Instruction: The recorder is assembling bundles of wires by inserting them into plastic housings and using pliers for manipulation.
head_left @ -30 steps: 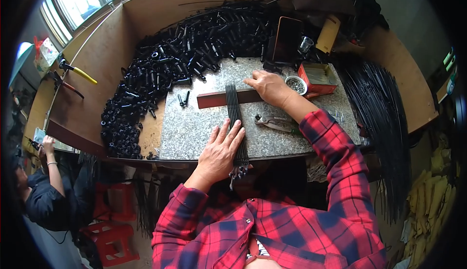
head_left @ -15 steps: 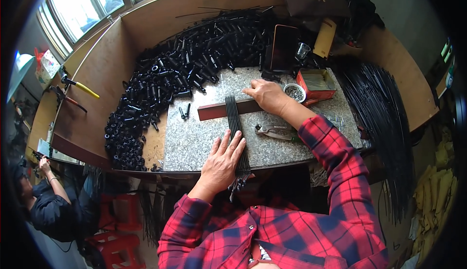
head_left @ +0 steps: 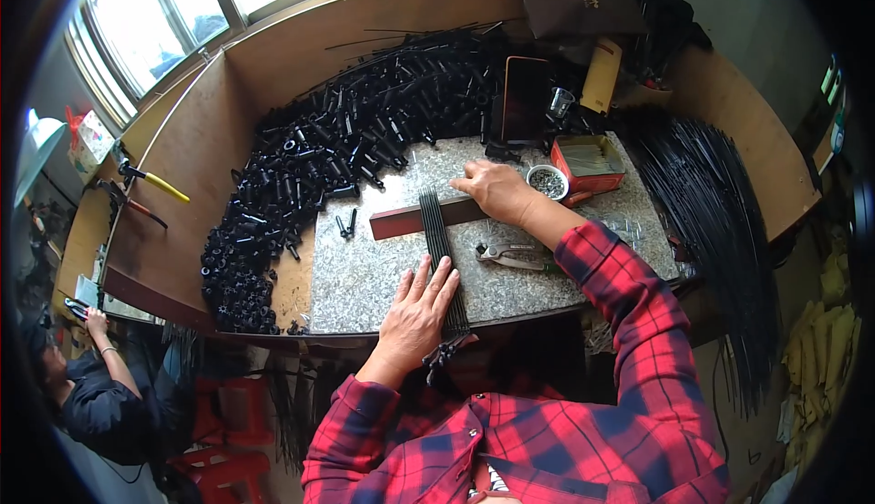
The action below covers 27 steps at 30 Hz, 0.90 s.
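Several thin black rods [head_left: 434, 231] lie side by side as a flat bundle on a grey speckled slab [head_left: 365, 285]. They cross over a dark red-brown bar [head_left: 396, 222], and their near ends carry small dark tips past the front edge. My left hand [head_left: 415, 317] rests flat on the near part of the rods, fingers stretched out. Above the right part of the bar is my right hand [head_left: 497, 190], its fingers curled together; what they grip is hidden. Metal pliers [head_left: 510, 255] lie near my right forearm.
A heap of black tubular parts [head_left: 337, 139] fills the back and left. A white cup of small metal pieces [head_left: 547, 181], a red box [head_left: 588, 167] and a phone [head_left: 525, 98] stand at the back right. Long black rods [head_left: 702, 176] hang over the right edge. A person [head_left: 100, 385] sits at left.
The view has shifted slightly, moving the bench a little lower in the picture. Both hands keep nearly the same places on the rods and at the bar.
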{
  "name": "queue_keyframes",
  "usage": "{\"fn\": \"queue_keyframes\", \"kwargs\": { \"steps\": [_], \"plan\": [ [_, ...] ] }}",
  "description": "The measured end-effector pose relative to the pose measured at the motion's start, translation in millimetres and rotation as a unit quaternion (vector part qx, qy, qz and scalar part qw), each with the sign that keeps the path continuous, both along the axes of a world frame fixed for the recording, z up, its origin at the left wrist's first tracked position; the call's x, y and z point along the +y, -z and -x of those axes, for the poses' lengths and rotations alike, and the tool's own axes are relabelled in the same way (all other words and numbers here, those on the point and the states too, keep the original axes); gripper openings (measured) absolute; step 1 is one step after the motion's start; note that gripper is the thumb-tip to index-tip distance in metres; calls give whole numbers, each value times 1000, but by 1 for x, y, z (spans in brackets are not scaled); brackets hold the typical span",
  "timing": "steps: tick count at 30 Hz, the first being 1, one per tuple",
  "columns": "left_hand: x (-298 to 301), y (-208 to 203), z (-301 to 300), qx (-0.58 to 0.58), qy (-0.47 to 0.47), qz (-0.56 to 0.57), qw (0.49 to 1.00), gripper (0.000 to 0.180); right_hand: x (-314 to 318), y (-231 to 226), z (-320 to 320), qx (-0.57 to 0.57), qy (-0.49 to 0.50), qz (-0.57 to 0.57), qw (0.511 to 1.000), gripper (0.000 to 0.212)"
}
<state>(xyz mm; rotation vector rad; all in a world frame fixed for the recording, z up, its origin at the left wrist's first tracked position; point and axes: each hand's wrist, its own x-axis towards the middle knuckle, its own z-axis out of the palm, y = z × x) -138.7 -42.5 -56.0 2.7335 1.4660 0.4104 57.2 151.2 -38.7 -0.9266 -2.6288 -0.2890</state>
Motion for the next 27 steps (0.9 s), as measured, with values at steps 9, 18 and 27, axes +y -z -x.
{"fn": "queue_keyframes", "kwargs": {
  "steps": [9,18,27],
  "plan": [
    [-1,-2,-1,3,1,-5,1000,97,1,3,4,7,-13,-13,1000,32],
    [-1,0,1,-1,-1,-2,1000,97,3,0,13,-15,-18,-30,999,31],
    [0,0,2,3,-5,-4,1000,97,5,-1,21,-11,-34,-53,998,32]
  ]
}}
